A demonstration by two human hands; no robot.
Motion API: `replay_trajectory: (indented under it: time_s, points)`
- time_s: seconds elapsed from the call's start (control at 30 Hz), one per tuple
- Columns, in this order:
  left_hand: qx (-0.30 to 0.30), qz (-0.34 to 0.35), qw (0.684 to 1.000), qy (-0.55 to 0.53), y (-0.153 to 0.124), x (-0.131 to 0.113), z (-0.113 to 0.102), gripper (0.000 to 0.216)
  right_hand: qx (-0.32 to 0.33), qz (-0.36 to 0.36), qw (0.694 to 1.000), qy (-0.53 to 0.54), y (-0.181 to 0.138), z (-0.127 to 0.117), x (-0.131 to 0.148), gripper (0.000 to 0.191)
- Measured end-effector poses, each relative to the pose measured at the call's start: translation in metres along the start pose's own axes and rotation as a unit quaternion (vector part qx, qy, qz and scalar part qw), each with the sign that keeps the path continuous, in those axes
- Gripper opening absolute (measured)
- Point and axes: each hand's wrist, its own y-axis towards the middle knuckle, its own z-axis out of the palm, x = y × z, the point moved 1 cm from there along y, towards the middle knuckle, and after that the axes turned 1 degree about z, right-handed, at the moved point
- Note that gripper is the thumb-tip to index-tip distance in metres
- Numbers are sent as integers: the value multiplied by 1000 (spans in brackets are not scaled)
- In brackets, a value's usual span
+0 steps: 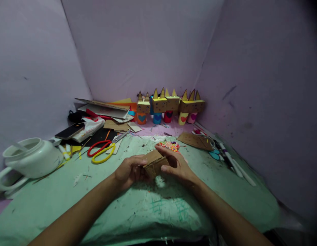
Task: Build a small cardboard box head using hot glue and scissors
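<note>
Both hands meet over the middle of the pale green work surface (58, 205). A folded piece of brown cardboard (155, 164) sits between them. My left hand (130, 170) grips its left side with curled fingers. My right hand (177, 164) pinches its right edge, thumb in front and fingers over the top. Just beyond my right hand lies a small patterned paper scrap (170, 146) with orange and red dots.
Red and yellow scissors (102, 150) lie to the left, near a white teapot (30, 159). A phone (70, 130) and a stack of card sheets (104, 111) sit at back left. Several cardboard-headed figures (171, 106) line the back wall. Markers (232, 160) and a cardboard sheet (195, 140) lie at right.
</note>
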Motion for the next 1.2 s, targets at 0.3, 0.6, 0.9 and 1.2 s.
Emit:
replay_trajectory:
  time_s: [0.3, 0.6, 0.9, 1.2]
  points:
    - [-79, 202, 930, 298, 0, 0, -1, 69, -60, 31, 998, -17, 2, 6, -6, 68]
    - [-75, 234, 905, 346, 2, 4, 0, 53, -70, 6, 992, -101, -3, 8, -1, 61]
    - [-13, 223, 927, 300, 4, 5, -4, 61, -59, -54, 994, -70, -8, 8, -1, 75]
    - [-50, 340, 841, 418, -3, 2, 6, 48, -52, -199, 947, -246, -14, 9, 1, 92]
